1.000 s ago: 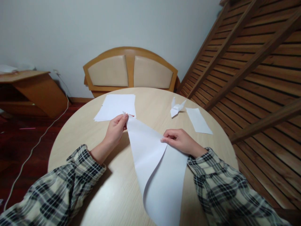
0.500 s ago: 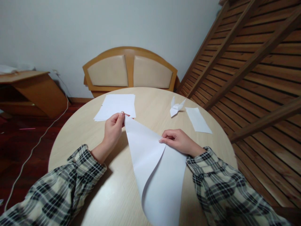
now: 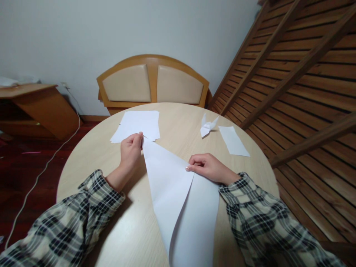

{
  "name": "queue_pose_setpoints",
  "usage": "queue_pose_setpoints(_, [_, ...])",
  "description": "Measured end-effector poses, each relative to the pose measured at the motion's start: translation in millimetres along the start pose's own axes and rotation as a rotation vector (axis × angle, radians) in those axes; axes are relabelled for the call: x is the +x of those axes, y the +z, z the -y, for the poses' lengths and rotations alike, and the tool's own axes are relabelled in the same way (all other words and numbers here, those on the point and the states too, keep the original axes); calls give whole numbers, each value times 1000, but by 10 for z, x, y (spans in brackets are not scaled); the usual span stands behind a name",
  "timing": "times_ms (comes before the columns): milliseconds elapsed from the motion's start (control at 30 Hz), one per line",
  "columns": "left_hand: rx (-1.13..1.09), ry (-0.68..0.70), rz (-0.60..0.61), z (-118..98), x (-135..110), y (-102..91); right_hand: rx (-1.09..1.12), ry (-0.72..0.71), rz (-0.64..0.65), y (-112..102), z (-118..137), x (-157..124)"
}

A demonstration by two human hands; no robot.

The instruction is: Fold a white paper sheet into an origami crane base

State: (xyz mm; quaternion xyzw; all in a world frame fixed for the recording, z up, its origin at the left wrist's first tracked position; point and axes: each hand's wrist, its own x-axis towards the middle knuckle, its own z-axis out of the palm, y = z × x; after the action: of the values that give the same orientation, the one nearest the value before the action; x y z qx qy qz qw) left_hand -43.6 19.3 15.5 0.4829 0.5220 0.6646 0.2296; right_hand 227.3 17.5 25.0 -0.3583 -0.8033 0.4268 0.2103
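Here, the left hand (image 3: 131,152) pinches the far-left tip of a folded white sheet (image 3: 169,178), while the right hand (image 3: 210,167), apart from it, is clamped on the sheet's far-right edge, thumb over the flap. The sheet lies across the near middle of the round table (image 3: 179,129). Farther off sit a paper stack (image 3: 140,123) on the left, then a paper bird (image 3: 206,128) (2 points sticking up) and a paper strip (image 3: 234,141) on the right.
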Motion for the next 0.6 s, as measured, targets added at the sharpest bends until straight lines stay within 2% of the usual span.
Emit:
queue_pose_setpoints(200, [-214, -222, 30, -41, 47, 44, 5, 18, 18, -2, -10, -6])
queue_pose_setpoints(400, [-348, -284, -115, 82, 231, -91, 14, 8, -2, -17, -51, -18])
queue_pose_setpoints(467, [-344, -322, -81, 107, 222, -84, 17, 6, -30, -24, -54, -15])
queue_pose_setpoints(600, [-326, -388, 106, 64, 103, 9, 16, 14, -136, -33, -59, -8])
